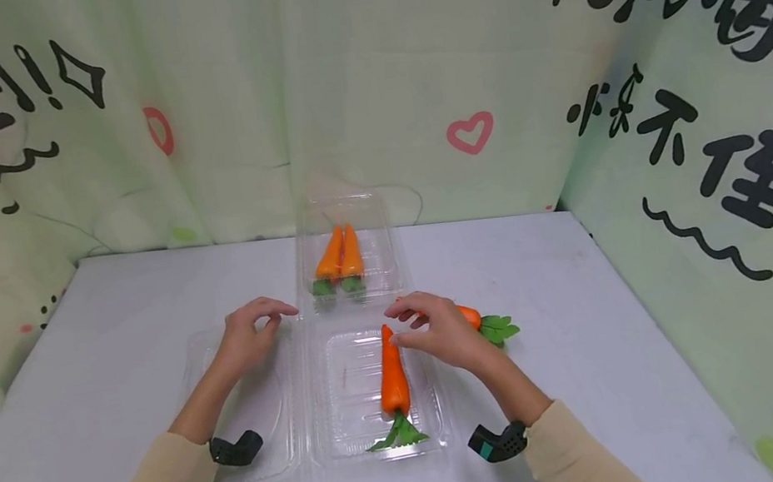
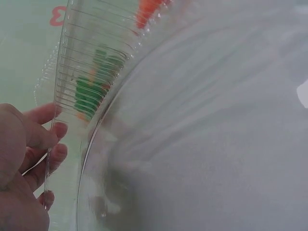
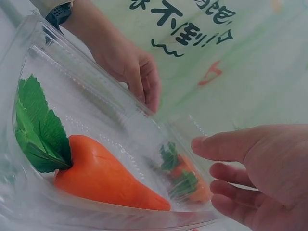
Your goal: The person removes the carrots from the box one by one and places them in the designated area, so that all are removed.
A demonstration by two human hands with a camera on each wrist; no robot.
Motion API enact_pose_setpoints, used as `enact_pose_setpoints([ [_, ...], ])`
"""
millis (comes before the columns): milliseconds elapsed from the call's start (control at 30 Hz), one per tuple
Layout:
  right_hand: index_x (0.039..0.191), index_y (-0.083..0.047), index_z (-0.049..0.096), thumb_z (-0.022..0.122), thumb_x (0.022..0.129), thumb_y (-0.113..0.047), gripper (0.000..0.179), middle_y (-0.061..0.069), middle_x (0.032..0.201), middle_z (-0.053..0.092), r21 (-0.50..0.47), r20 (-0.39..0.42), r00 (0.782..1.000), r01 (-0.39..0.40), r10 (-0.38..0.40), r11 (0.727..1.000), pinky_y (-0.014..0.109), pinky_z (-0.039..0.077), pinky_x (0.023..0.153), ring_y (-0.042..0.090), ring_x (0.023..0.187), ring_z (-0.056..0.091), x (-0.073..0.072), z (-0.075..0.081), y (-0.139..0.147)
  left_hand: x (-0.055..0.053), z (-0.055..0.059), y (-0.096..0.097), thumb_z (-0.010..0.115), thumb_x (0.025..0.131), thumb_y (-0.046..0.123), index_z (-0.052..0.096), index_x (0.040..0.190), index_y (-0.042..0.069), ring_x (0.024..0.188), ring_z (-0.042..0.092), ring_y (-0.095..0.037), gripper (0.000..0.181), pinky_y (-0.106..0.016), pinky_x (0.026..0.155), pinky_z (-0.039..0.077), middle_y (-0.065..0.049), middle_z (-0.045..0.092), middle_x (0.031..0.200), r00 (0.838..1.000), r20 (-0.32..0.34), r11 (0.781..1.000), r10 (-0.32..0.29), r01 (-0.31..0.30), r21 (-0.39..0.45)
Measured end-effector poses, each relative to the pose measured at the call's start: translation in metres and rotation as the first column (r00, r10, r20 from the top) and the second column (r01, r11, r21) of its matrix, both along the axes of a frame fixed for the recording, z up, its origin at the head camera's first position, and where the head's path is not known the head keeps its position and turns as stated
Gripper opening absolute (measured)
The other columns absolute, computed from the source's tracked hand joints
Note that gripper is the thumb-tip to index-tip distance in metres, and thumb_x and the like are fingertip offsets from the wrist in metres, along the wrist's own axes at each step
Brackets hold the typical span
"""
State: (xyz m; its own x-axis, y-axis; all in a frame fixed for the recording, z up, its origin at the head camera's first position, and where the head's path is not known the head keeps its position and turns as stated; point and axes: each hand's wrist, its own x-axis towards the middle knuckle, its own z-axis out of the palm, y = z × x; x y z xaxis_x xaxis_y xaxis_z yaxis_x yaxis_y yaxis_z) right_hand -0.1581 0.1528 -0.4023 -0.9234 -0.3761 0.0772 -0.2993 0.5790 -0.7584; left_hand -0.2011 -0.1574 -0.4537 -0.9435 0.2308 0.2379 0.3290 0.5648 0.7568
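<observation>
An orange toy carrot (image 1: 392,379) with green leaves lies in a clear plastic container (image 1: 319,445), its tip pointing away from me. My left hand (image 1: 254,333) pinches the clear rim at the container's far left; in the left wrist view, the thumb and fingers sit on both sides of that thin edge. Over the far right corner hovers my right hand (image 1: 439,334), thumb and fingers apart and holding nothing, close to the carrot's tip. The right wrist view shows the same carrot (image 3: 108,178) resting inside, with the right hand (image 3: 260,168) beside the rim.
Behind stands another clear container (image 1: 392,274) with two smaller orange carrots (image 1: 339,255). A further carrot (image 1: 470,316) with leaves lies on the table to the right, partly hidden by my right hand. A clear lid (image 1: 254,456) spreads to the left. Printed curtains (image 1: 369,83) enclose the table.
</observation>
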Motion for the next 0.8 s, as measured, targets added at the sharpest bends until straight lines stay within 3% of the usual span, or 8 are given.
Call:
enact_pose_setpoints([
  [400, 0.117, -0.009, 0.066, 0.074, 0.085, -0.015, 0.033, 0.008, 0.118, 0.065, 0.005, 0.044, 0.999, -0.029, 0.028, 1.000, 0.043, 0.055, 0.092, 0.025, 0.107, 0.062, 0.0008, -0.0005, -0.0042, 0.0020, -0.0027, -0.0012, 0.056, 0.092, -0.007, 0.074, 0.103, 0.011, 0.107, 0.063, -0.030, 0.028, -0.051, 0.097, 0.050, -0.009, 0.071, 0.106, 1.000, -0.028, 1.000, 0.006, -0.006, -0.009],
  [800, 0.114, -0.010, 0.068, 0.075, 0.084, -0.016, 0.032, 0.008, 0.114, 0.067, 0.002, 0.028, 0.998, -0.048, 0.048, 0.999, 0.036, 0.056, 0.089, 0.023, 0.104, 0.063, 0.0010, -0.0031, -0.0099, 0.0019, 0.0000, -0.0010, 0.055, 0.091, -0.008, 0.074, 0.104, 0.009, 0.108, 0.063, -0.031, 0.028, -0.052, 0.098, 0.049, -0.010, 0.071, 0.106, 1.000, -0.029, 1.000, 0.002, -0.003, -0.009],
])
